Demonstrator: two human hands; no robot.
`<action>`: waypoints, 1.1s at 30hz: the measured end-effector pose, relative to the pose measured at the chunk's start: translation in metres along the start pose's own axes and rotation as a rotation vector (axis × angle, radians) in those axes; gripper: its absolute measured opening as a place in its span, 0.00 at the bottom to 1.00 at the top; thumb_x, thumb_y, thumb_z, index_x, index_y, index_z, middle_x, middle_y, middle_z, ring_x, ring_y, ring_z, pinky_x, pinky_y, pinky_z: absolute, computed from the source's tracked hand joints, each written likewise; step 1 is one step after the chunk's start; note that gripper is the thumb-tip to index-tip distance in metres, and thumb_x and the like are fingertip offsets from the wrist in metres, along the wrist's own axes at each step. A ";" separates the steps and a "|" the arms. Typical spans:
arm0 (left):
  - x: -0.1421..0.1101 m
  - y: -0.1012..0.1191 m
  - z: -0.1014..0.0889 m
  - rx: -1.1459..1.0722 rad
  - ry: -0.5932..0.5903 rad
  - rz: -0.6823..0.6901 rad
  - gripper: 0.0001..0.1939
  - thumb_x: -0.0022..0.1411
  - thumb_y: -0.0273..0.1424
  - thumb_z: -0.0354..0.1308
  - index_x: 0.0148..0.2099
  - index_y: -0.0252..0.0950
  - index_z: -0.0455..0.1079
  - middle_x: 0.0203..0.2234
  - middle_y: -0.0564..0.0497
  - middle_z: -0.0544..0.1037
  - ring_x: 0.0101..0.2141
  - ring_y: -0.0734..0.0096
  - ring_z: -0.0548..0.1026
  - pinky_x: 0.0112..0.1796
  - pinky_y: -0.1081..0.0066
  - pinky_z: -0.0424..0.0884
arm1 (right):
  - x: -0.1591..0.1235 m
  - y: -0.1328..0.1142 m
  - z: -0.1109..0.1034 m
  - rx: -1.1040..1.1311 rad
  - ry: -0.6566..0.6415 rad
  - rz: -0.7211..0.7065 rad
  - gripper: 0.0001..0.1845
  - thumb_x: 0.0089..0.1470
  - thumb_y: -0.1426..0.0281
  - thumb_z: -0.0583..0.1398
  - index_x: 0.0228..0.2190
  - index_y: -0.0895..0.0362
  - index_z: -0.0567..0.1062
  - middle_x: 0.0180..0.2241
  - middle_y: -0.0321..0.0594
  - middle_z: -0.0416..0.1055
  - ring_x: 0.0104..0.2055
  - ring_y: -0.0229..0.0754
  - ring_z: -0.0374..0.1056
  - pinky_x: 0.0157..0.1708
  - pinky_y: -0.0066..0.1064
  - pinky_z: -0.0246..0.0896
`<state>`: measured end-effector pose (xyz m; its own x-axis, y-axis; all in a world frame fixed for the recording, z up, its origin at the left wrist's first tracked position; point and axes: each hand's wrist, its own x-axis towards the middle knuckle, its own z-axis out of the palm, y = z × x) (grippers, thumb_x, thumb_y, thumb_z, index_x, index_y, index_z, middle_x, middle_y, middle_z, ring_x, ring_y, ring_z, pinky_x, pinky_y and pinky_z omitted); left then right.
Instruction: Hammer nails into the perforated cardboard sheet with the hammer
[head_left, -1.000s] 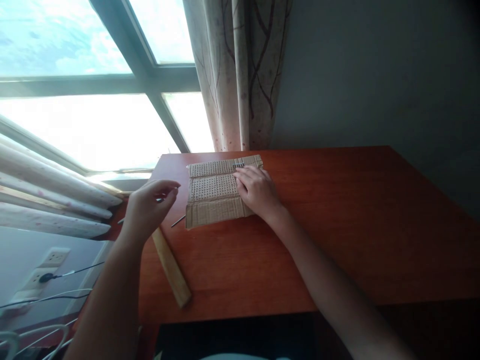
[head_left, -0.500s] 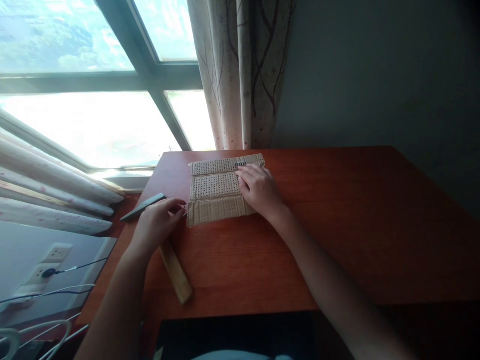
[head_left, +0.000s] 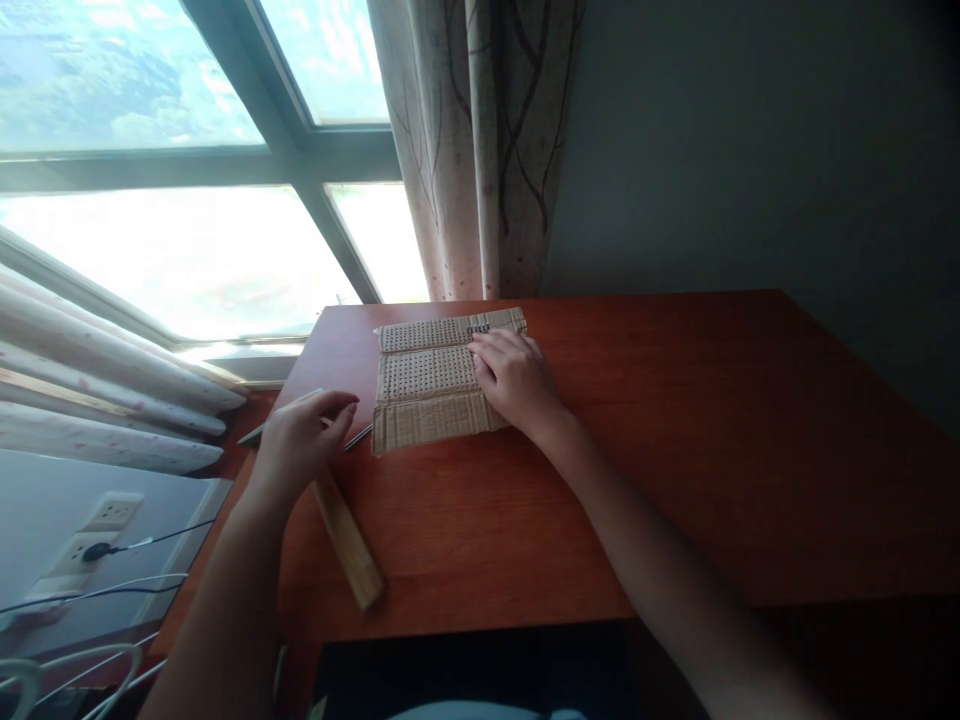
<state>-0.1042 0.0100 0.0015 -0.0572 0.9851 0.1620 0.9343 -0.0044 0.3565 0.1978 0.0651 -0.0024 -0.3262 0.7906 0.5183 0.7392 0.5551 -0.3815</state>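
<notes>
A perforated cardboard sheet (head_left: pixel 427 372), with rows of small holes and fold lines, lies on the table. My right hand (head_left: pixel 514 375) rests over its right part, fingers laid on the surface. By those fingertips is a small dark, ribbed thing (head_left: pixel 478 329), too small to name. My left hand (head_left: pixel 304 435) is raised left of the sheet, fingers curved, thumb apart, nothing visible between them. A thin metal rod (head_left: pixel 358 437) lies between that hand and the sheet. Under my left hand lies a hammer, its wooden handle (head_left: pixel 349 545) toward me and its metal head mostly hidden.
The reddish-brown wooden table (head_left: pixel 690 430) extends to the right. A window (head_left: pixel 150 240) and curtains (head_left: pixel 450 150) stand behind and to the left. Below left are a wall socket (head_left: pixel 112 512) with a plug (head_left: pixel 97 552) and several cables.
My left hand has drawn back left from the sheet's edge, and the thin metal rod now shows on the table. My right hand stays on the sheet.
</notes>
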 end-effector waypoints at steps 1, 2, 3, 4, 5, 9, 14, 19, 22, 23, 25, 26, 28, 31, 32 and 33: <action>0.002 0.003 -0.003 0.009 0.055 -0.002 0.18 0.61 0.42 0.54 0.43 0.38 0.78 0.33 0.48 0.82 0.29 0.65 0.78 0.32 0.68 0.70 | 0.000 0.000 0.000 -0.001 0.002 -0.002 0.18 0.66 0.70 0.52 0.48 0.56 0.79 0.55 0.40 0.75 0.59 0.49 0.66 0.57 0.43 0.57; 0.005 0.007 -0.007 0.011 0.111 -0.003 0.18 0.61 0.42 0.54 0.43 0.38 0.79 0.34 0.48 0.82 0.29 0.65 0.78 0.33 0.68 0.71 | 0.000 0.000 0.000 -0.001 0.003 -0.004 0.19 0.65 0.70 0.52 0.48 0.57 0.79 0.55 0.40 0.75 0.59 0.49 0.66 0.57 0.43 0.57; 0.009 0.012 -0.011 -0.002 0.164 -0.004 0.17 0.61 0.42 0.55 0.44 0.39 0.79 0.35 0.48 0.82 0.29 0.65 0.78 0.33 0.68 0.71 | 0.000 0.000 0.000 -0.001 0.004 -0.004 0.19 0.65 0.70 0.52 0.48 0.57 0.79 0.55 0.40 0.75 0.59 0.49 0.66 0.57 0.43 0.57; 0.012 0.018 -0.014 -0.034 0.206 -0.004 0.17 0.61 0.41 0.55 0.45 0.39 0.79 0.35 0.49 0.82 0.28 0.66 0.77 0.33 0.68 0.72 | 0.000 0.000 0.000 -0.001 0.003 -0.004 0.19 0.65 0.70 0.52 0.49 0.57 0.79 0.55 0.40 0.75 0.59 0.49 0.66 0.57 0.43 0.57; 0.017 0.025 -0.017 -0.084 0.233 0.003 0.16 0.61 0.41 0.56 0.45 0.39 0.79 0.36 0.49 0.82 0.28 0.67 0.77 0.33 0.68 0.73 | 0.000 0.000 0.000 0.001 0.004 -0.002 0.19 0.65 0.70 0.52 0.49 0.57 0.79 0.55 0.40 0.75 0.59 0.49 0.66 0.57 0.43 0.56; 0.038 0.062 -0.022 -0.304 0.209 0.115 0.14 0.61 0.39 0.58 0.44 0.39 0.78 0.35 0.50 0.82 0.31 0.69 0.78 0.36 0.69 0.76 | 0.000 0.000 0.000 0.005 -0.010 0.012 0.19 0.66 0.69 0.51 0.49 0.56 0.79 0.56 0.40 0.75 0.60 0.48 0.65 0.58 0.43 0.56; 0.071 0.105 -0.010 -0.309 0.048 0.376 0.13 0.61 0.36 0.57 0.42 0.36 0.79 0.34 0.47 0.83 0.33 0.68 0.78 0.35 0.69 0.75 | 0.000 0.000 -0.001 -0.004 -0.032 0.025 0.19 0.66 0.68 0.51 0.50 0.55 0.79 0.56 0.40 0.74 0.60 0.49 0.64 0.58 0.44 0.55; 0.105 0.128 0.012 -0.142 -0.059 0.494 0.13 0.60 0.33 0.58 0.43 0.33 0.80 0.34 0.44 0.83 0.30 0.66 0.77 0.34 0.67 0.72 | 0.000 -0.001 -0.001 -0.013 -0.034 0.008 0.19 0.66 0.69 0.51 0.49 0.56 0.79 0.56 0.40 0.74 0.60 0.49 0.64 0.58 0.44 0.56; 0.117 0.134 0.021 -0.052 -0.070 0.536 0.12 0.58 0.31 0.58 0.41 0.33 0.81 0.33 0.44 0.82 0.30 0.65 0.77 0.36 0.67 0.71 | 0.001 0.000 0.000 -0.023 -0.036 0.007 0.19 0.66 0.69 0.51 0.50 0.56 0.78 0.57 0.41 0.74 0.61 0.49 0.64 0.59 0.44 0.55; 0.119 0.135 0.022 -0.037 -0.070 0.553 0.11 0.58 0.30 0.58 0.39 0.34 0.81 0.33 0.45 0.82 0.31 0.65 0.77 0.36 0.67 0.71 | 0.001 0.000 0.000 -0.026 -0.039 0.009 0.19 0.66 0.69 0.51 0.50 0.56 0.78 0.57 0.41 0.74 0.61 0.49 0.64 0.59 0.44 0.55; 0.121 0.136 0.022 -0.037 -0.046 0.579 0.11 0.59 0.30 0.57 0.37 0.34 0.81 0.32 0.46 0.82 0.32 0.65 0.77 0.38 0.67 0.71 | 0.001 0.000 0.000 -0.029 -0.042 0.010 0.19 0.66 0.69 0.51 0.50 0.55 0.78 0.57 0.42 0.74 0.61 0.49 0.64 0.59 0.44 0.55; 0.120 0.136 0.022 -0.049 -0.024 0.585 0.11 0.60 0.30 0.56 0.37 0.34 0.81 0.32 0.46 0.82 0.33 0.65 0.77 0.38 0.67 0.71 | 0.001 0.000 0.000 -0.029 -0.040 0.010 0.19 0.66 0.69 0.51 0.50 0.55 0.78 0.57 0.42 0.74 0.61 0.49 0.64 0.58 0.44 0.55; 0.119 0.137 0.020 -0.089 0.030 0.583 0.12 0.60 0.30 0.55 0.37 0.34 0.80 0.32 0.46 0.81 0.32 0.66 0.77 0.39 0.66 0.71 | 0.001 -0.001 -0.001 -0.027 -0.034 0.010 0.19 0.66 0.69 0.52 0.50 0.54 0.79 0.57 0.41 0.74 0.61 0.49 0.64 0.58 0.44 0.56; 0.116 0.140 0.015 -0.201 0.095 0.553 0.11 0.61 0.30 0.54 0.38 0.33 0.79 0.33 0.46 0.80 0.31 0.68 0.76 0.38 0.66 0.72 | 0.001 -0.002 -0.002 -0.029 -0.033 0.012 0.18 0.66 0.69 0.52 0.49 0.54 0.79 0.56 0.41 0.74 0.60 0.49 0.64 0.57 0.44 0.56; 0.116 0.142 0.013 -0.260 0.124 0.529 0.11 0.62 0.29 0.54 0.38 0.33 0.78 0.33 0.46 0.80 0.31 0.69 0.76 0.37 0.67 0.72 | 0.001 -0.002 -0.002 -0.030 -0.034 0.013 0.18 0.66 0.69 0.52 0.49 0.54 0.79 0.56 0.40 0.74 0.60 0.49 0.64 0.57 0.44 0.56; 0.115 0.143 0.010 -0.326 0.161 0.496 0.10 0.63 0.29 0.54 0.39 0.32 0.76 0.33 0.46 0.80 0.32 0.70 0.76 0.36 0.68 0.72 | 0.001 -0.002 -0.002 -0.030 -0.035 0.013 0.18 0.66 0.69 0.51 0.49 0.54 0.79 0.56 0.40 0.74 0.60 0.49 0.64 0.57 0.44 0.56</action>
<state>0.0265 0.1244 0.0616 0.2807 0.8139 0.5087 0.7087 -0.5333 0.4620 0.1973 0.0636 0.0008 -0.3365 0.8066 0.4860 0.7606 0.5371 -0.3648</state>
